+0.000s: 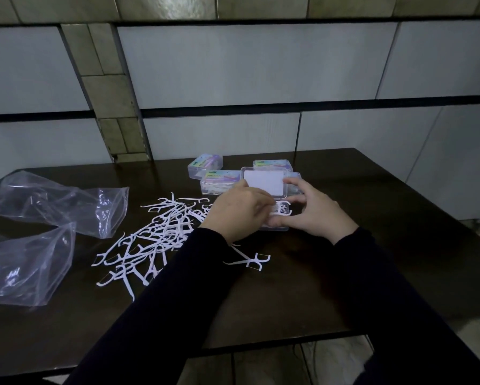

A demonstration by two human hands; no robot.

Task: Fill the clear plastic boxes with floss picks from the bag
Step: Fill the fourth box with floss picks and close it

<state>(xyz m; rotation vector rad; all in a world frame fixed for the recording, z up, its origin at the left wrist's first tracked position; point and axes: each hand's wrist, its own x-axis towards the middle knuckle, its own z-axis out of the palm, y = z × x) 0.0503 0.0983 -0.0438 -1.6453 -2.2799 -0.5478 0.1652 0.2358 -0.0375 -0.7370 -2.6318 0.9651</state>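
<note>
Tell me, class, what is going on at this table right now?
A person is packing floss picks into a clear box with its lid up. The left hand pushes picks in while the right hand steadies the box. A pile of loose picks lies to the left, beside two plastic bags. Three closed boxes sit behind.

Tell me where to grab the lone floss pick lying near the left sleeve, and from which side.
Pinch the lone floss pick by its thin straight handle, coming straight down from above. It lies flat on the dark table, apart from the pile, so the shaft is free on both sides. Its forked head points right and would probably be awkward to pinch.
</note>
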